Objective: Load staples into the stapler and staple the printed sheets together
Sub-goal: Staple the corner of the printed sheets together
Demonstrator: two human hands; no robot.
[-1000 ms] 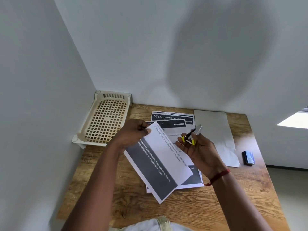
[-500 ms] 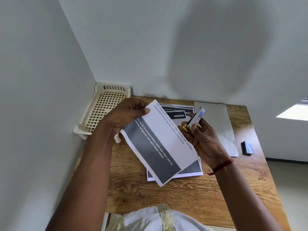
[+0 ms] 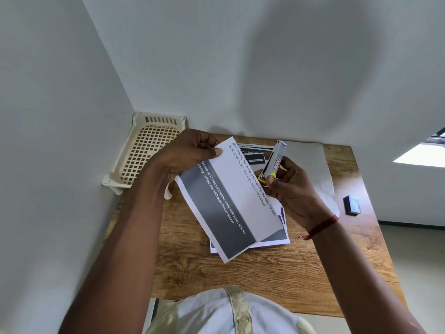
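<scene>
Pinches one printed sheet (image 3: 231, 201) by its upper corner in the left hand (image 3: 187, 155), thumb on top, tilted above the wooden surface (image 3: 240, 273). Grips one stapler (image 3: 273, 162) (silver, yellow at the lower end) upright in the right hand (image 3: 289, 189), just beside that sheet's far edge; hands apart. Beneath both hands, more printed sheets (image 3: 277, 237) flat, at least two, exact count unclear. Right of the right hand, one blank sheet (image 3: 320, 169), then one small blue box (image 3: 352, 205). Left of the left hand, one cream lattice tray (image 3: 147, 153).
</scene>
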